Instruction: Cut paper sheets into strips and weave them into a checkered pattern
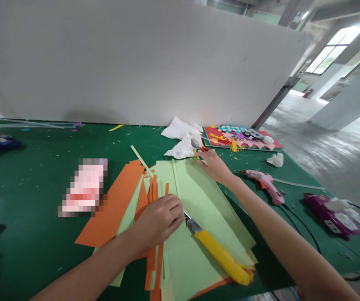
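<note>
My left hand (pixel 164 215) rests over the green and orange paper strips with its fingers curled together; what they hold, if anything, is hidden. Beside its fingertips lies a yellow utility knife (pixel 220 255), blade toward the hand, on light green sheets (pixel 199 196). My right hand (pixel 214 166) reaches to the far edge of these sheets, at a small red and yellow item beside crumpled white tissue (pixel 184 136); its grip is unclear. Orange sheets (pixel 114 205) fan out on the left, and orange strips (pixel 159 259) run toward the near edge.
A pink glue gun (pixel 266 184) with a cord and a purple device (pixel 332 215) lie on the right. Behind them is a red board (pixel 274 142) with paper decorations. A blurred pink item (pixel 86 184) lies left; a white panel (pixel 136 62) stands behind the green table (pixel 42 179).
</note>
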{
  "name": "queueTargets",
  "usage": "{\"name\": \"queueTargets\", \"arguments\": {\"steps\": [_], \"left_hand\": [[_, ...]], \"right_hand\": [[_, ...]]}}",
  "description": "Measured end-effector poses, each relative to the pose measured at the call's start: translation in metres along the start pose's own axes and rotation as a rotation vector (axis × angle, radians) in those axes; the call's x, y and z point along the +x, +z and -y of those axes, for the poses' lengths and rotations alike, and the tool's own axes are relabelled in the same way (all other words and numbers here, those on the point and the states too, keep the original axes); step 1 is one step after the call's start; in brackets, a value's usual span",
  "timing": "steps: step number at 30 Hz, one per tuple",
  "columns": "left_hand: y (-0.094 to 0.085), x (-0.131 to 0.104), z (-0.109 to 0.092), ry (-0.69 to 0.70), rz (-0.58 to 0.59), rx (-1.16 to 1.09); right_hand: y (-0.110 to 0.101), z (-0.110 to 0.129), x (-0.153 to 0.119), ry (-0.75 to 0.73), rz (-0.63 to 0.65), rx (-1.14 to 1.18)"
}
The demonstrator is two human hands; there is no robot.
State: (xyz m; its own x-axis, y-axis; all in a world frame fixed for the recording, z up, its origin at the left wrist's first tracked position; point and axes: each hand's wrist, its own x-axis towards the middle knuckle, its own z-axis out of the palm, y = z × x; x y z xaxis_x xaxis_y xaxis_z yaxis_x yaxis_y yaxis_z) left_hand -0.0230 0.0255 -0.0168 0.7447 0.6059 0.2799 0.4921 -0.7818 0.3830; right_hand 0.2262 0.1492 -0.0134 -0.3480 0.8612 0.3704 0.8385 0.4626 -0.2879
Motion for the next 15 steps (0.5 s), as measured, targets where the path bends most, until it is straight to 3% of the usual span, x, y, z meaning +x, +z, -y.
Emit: {"name": "queueTargets", "arguments": {"steps": [5, 7, 9, 11, 15], "left_hand": [[0.001, 0.001, 0.001, 0.010, -0.007, -0.005], [0.001, 0.001, 0.001, 0.014, -0.015, -0.002], [0.001, 0.001, 0.000, 0.010, -0.010, 0.000], [0.001, 0.001, -0.001, 0.003, 0.003, 0.002], [0.000, 0.001, -0.002, 0.000, 0.010, 0.002]], "right_hand": [[-0.036, 0.036, -0.034, 0.074, -0.127, 0.038], [-0.049, 0.062, -0.065, 0.048, -0.054, 0.084], [-0.056, 0.088, -0.100, 0.021, 0.151, 0.171], [-0.057, 0.109, -0.131, -0.014, 0.273, 0.138], [-0.047, 0.126, -0.170, -0.040, 0.278, -0.041]]}}
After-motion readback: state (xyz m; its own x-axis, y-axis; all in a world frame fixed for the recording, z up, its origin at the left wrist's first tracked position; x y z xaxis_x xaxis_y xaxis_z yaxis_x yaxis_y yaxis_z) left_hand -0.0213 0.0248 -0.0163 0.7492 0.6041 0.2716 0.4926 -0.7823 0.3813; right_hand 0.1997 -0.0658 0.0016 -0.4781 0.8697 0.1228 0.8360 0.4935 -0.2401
